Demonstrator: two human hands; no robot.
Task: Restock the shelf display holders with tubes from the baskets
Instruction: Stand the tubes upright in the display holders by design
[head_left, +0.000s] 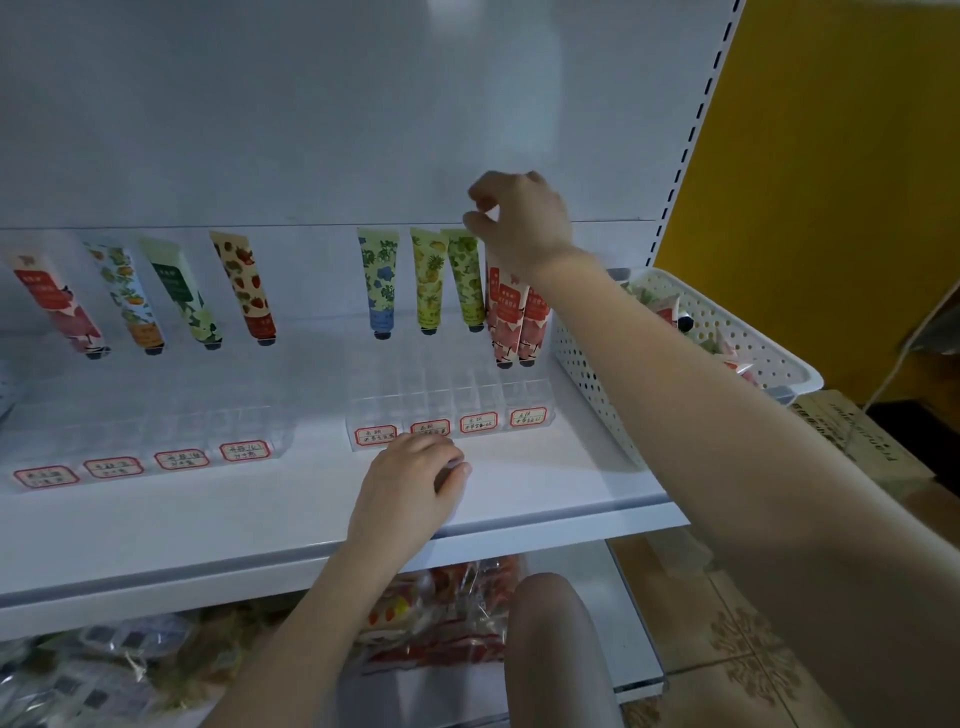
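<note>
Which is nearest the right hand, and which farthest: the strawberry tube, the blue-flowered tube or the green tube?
1. Green tube, just left of the right hand.
2. Blue-flowered tube, further left.
3. Strawberry tube, across the gap, farthest left.

Handwritten characters are carried by four red-bordered labels (430, 428) on the front of the right clear holder (447, 389), and by four more on the left clear holder (156, 426), but none can be made out. Small print is seen on the red tubes (506, 322) and upside-down lettering on the cardboard box (852, 431); neither can be read
</note>
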